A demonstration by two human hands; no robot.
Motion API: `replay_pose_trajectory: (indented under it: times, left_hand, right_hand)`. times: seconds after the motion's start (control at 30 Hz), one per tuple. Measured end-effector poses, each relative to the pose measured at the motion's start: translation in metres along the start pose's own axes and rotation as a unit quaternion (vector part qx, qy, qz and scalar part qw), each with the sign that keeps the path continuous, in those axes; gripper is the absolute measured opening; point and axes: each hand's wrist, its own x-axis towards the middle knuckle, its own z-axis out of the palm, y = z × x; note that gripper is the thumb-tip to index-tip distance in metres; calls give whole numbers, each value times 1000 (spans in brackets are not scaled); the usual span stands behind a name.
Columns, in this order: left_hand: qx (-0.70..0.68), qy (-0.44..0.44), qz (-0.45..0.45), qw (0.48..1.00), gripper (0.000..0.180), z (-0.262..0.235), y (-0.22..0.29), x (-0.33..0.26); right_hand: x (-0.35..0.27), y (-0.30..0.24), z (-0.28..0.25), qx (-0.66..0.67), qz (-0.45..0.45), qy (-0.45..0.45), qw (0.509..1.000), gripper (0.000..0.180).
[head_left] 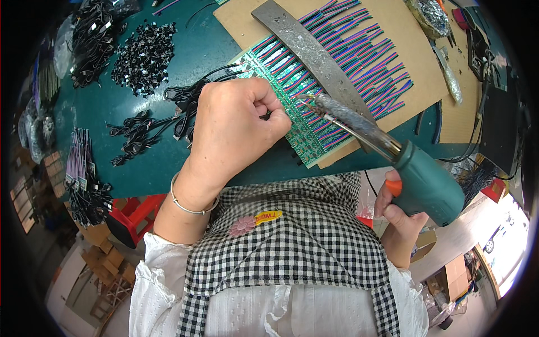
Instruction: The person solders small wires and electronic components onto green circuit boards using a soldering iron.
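Observation:
My right hand (401,210) grips a green soldering gun (429,182) with an orange trigger. Its metal tip reaches up and left over a panel of small green circuit boards (309,146). Rows of red, blue, green and black wires (359,50) fan out from the panel's far side. A curved grey metal bar (309,45) lies across these wires. My left hand (238,123) is closed in a pinch at the panel's near left edge, close to the tip; what its fingers hold is hidden. Black cables (188,95) lie just left of it, some running to the panel.
The panel rests on a brown cardboard sheet (236,22) on the green table (151,174). At the left are a pile of small black connectors (145,59), bundled black cables (92,45) and a bunch of purple wired strips (81,160). A red stool (135,216) stands below.

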Motion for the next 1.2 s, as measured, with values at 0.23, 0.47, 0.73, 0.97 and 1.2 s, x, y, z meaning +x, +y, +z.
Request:
replay_pose_trajectory:
  times: [0.23, 0.47, 0.73, 0.97, 1.2]
  left_hand:
    - [-2, -10, 12, 1000, 5, 0, 6, 6]
    - [-1, -16, -26, 1000, 5, -4, 8, -2]
    - [-114, 58, 32, 991, 7, 3, -13, -23]
    - [-86, 103, 45, 990, 9, 11, -14, -23]
    - [-131, 39, 35, 990, 8, 4, -18, -21]
  right_hand:
    - [5, -9, 0, 17, -15, 16, 1000, 63]
    - [29, -22, -13, 5, -140, 85, 987, 65]
    - [92, -42, -15, -103, -239, 238, 936, 42]
    - [56, -30, -8, -31, -170, 71, 982, 63]
    - [20, -19, -10, -16, -98, 19, 995, 69]
